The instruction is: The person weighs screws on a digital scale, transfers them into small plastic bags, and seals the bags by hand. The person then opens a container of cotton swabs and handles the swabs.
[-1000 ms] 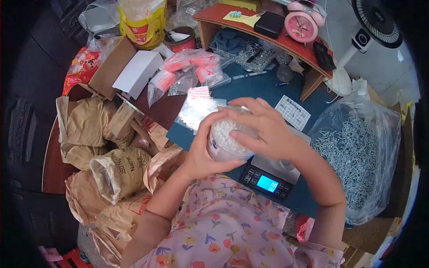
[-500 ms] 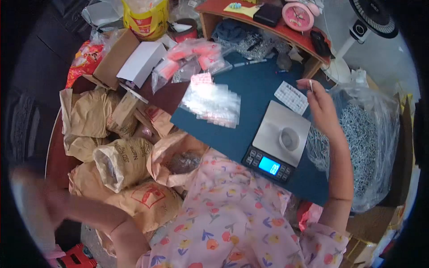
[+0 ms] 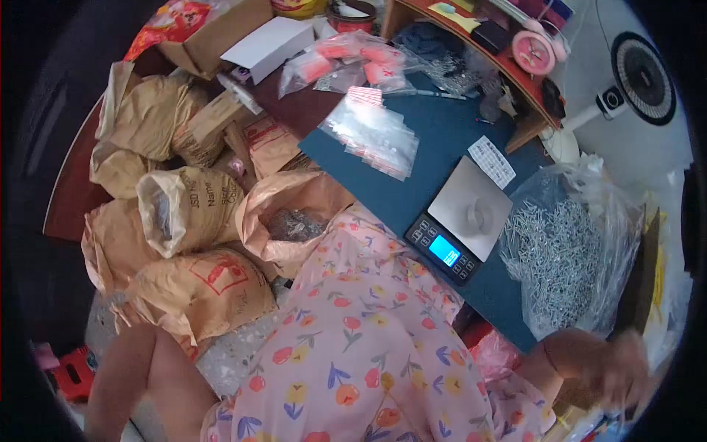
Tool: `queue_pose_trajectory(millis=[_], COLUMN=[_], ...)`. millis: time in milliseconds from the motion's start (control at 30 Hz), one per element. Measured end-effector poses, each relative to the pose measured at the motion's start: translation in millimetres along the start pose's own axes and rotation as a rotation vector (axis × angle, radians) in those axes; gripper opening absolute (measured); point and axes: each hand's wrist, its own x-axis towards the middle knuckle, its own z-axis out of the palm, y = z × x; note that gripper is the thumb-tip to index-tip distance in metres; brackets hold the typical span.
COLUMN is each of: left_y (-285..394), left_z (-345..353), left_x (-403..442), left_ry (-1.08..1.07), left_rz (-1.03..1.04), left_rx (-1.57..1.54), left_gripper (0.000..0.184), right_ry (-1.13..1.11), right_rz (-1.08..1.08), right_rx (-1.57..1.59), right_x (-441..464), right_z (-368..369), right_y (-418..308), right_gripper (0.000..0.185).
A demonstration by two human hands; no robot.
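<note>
My right hand (image 3: 620,372) is at the lower right, below the clear bag of silvery screws (image 3: 552,265). Motion blurs its fingers, so whether it holds anything does not show. Of my left side only the bent arm (image 3: 140,368) appears at the lower left; the hand lies outside the picture. A digital scale (image 3: 465,191) with a lit blue display rests on the blue-green tabletop (image 3: 383,202). On its metal plate is a small round clear cup (image 3: 479,216). Beyond the plate lies a white printed card (image 3: 491,161).
Clear zip bags (image 3: 375,132) are fanned out on the table. Brown paper sacks (image 3: 199,291) crowd the left, and one open sack (image 3: 294,221) holds small metal pieces. A red shelf with a pink alarm clock (image 3: 533,51) and a fan (image 3: 643,77) stand behind.
My right hand has moved from beside the white card down to the lower right. My left hand has left the picture at the lower left. The camera view has shifted.
</note>
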Motion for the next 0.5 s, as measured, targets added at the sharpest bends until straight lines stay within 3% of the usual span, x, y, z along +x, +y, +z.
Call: queue_pose_trajectory(millis=[200,300,400,500], left_y=[7,7,11,14], left_z=[28,37,39,44], left_x=[2,1,0,0], left_ry=[-0.006,-0.019,-0.017,-0.024], left_rz=[-0.021,-0.022,-0.022,-0.023], left_rx=[0.03,0.023,0.025,0.021], left_gripper=[0.086,0.085,0.084,0.082], right_ry=[0.019,0.453,0.562,0.609], right_rz=[-0.554,-0.865,-0.918,-0.937], right_rx=[0.261,0.425,0.151,-0.346], right_x=[19,26,25,29], right_z=[-28,-10,-12,-16], right_y=[-33,-30,-35,-36], right_gripper=[0.02,0.02,0.019,0.018])
